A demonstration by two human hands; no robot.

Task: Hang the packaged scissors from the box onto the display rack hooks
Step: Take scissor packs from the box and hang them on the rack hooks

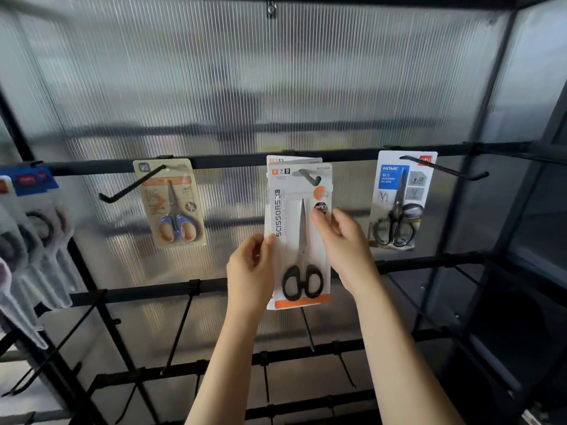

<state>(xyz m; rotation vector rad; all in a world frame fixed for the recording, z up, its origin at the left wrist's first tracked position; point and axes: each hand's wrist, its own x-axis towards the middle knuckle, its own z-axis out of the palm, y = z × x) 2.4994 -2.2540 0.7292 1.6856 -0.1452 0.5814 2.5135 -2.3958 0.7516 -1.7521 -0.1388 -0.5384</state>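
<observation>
White scissors pack [299, 237] on centre hook [310, 177], both hands gripping, purple-handled pack [171, 204] left

Three scissor packs hang along the rack's upper bar [239, 161]: one left [171, 204], one middle [299, 234], one right [399, 200]. The left hand [250, 271] and right hand [343, 243] flank the middle pack. More packs [30, 240] hang far left.

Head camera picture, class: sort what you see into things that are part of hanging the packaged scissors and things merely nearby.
Part of the job:
- white scissors pack
- left hand
- right hand
- middle hook

Merely nearby:
- blue-handled scissors pack, already hung
- HOME scissors pack, already hung
- clear packs at far left
- bare lower hooks
</observation>
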